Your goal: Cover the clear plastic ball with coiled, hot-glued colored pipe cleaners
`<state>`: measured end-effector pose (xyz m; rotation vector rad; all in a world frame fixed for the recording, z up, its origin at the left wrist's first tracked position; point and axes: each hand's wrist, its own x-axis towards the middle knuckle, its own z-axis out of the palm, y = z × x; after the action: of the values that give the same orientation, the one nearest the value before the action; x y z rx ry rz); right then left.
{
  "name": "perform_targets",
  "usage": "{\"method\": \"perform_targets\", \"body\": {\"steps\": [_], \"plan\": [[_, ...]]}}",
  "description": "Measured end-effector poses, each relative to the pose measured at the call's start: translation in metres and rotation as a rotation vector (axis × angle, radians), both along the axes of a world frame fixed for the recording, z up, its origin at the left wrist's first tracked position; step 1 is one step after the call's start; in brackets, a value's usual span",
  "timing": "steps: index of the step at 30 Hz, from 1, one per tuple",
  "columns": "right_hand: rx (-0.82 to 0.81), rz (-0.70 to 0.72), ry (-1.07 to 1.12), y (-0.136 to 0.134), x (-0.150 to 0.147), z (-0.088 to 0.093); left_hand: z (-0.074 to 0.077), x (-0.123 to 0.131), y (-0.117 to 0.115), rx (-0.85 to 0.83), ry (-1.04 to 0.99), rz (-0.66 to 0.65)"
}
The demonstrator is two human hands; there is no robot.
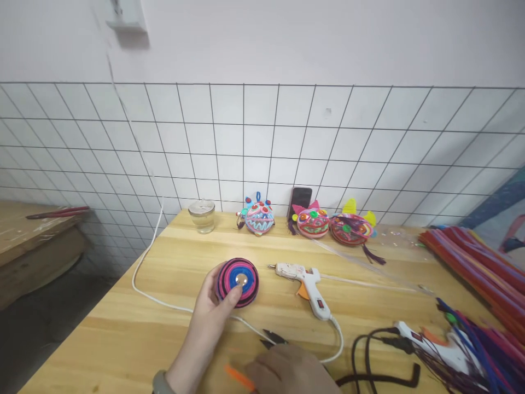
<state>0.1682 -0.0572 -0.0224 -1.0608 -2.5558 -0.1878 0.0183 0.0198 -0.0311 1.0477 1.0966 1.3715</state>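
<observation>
My left hand [211, 309] holds a round coiled disc [238, 281] of pink, blue and black pipe cleaners upright on the wooden table [135, 334], thumb near its centre. My right hand [289, 372] rests low at the front edge, fingers curled beside an orange pipe cleaner piece [238, 377] and small black scissors [274, 339]; whether it grips either is unclear. A white glue gun [305, 282] lies just right of the disc.
Three finished colourful ornaments [258, 216] [312, 221] [351, 228], a phone [301, 198] and a glass jar [202, 215] stand by the grid wall. Pipe cleaner bundles [471, 257] and a second glue gun [430, 342] lie at right. A white cord [141, 262] loops left.
</observation>
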Motion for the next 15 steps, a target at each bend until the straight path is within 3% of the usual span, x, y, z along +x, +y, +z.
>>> {"method": "perform_targets", "body": {"steps": [2, 3, 5, 7, 11, 15], "plan": [[-0.066, -0.064, 0.050, 0.004, 0.015, 0.019, 0.000, -0.001, 0.000, -0.010, -0.006, 0.013], [-0.102, -0.157, 0.092, 0.008, 0.028, 0.029, 0.000, -0.001, 0.000, -0.008, -0.011, 0.022], [-0.393, -0.505, 0.225, 0.020, 0.060, 0.045, -0.001, -0.001, 0.001, -0.009, -0.034, 0.035], [-0.504, -0.603, 0.204, 0.035, 0.093, 0.050, -0.002, -0.002, 0.001, -0.015, -0.069, 0.037], [-0.681, -0.688, 0.157, 0.063, 0.133, 0.021, -0.004, -0.002, 0.001, -0.023, -0.124, 0.025], [-0.799, -0.734, 0.121, 0.076, 0.135, -0.018, -0.009, -0.002, 0.002, -0.041, -0.199, 0.006]]}}
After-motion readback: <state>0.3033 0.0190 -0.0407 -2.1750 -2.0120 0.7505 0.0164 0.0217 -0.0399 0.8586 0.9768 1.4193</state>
